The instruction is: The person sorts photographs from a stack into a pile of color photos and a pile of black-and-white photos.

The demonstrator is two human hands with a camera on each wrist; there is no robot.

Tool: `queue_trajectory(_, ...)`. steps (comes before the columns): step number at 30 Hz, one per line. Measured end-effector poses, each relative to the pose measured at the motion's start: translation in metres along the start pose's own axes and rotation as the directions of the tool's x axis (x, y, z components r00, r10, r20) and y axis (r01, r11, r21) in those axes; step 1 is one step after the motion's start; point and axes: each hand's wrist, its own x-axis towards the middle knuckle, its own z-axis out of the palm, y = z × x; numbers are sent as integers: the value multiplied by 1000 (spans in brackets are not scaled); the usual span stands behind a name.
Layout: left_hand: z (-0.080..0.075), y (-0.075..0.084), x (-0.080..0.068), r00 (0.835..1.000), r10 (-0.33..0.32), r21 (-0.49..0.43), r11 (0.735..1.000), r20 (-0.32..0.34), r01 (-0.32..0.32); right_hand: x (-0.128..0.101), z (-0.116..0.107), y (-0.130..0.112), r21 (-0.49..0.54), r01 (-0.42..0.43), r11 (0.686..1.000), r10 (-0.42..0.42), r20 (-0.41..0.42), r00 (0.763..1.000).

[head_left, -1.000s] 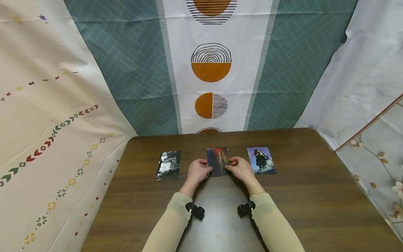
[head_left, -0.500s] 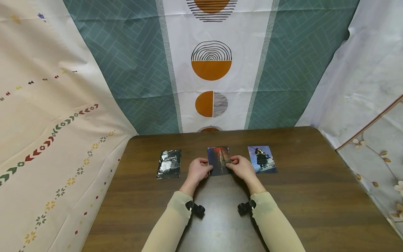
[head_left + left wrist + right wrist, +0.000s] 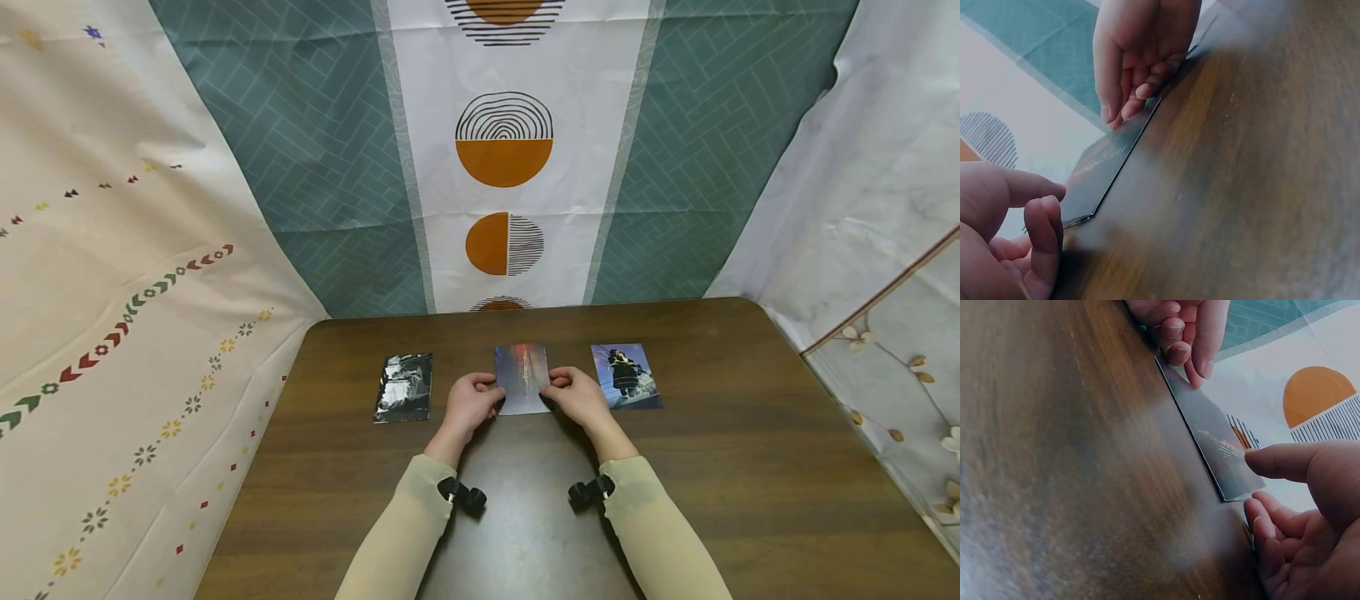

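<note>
Lifted since earlier: middle photo, far edge raised off the table; your left hand and right hand pinch its side edges for tilting.

Three photo prints sit in a row on your brown wooden table: black-and-white print left, glossy sunset print centre between your hands, couple print right.

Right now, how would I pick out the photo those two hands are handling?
Find the dark wooden table before the patterned curtains; three photos lie in a row near its far edge. Take the middle photo, with red-orange streaks, between the black-and-white photo and the blue-sky photo. Only it has the left hand and right hand at its sides.
</note>
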Motion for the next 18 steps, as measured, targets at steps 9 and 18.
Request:
queue_trajectory(9,1,-5,-2,999,31,-78,996,-36,-34,-2,2,0,130,-6,992,4,19,1000)
queue_trajectory(18,3,-10,-2,995,81,-153,984,-54,-88,-4,4,3,148,-1,989,-2,20,1000)
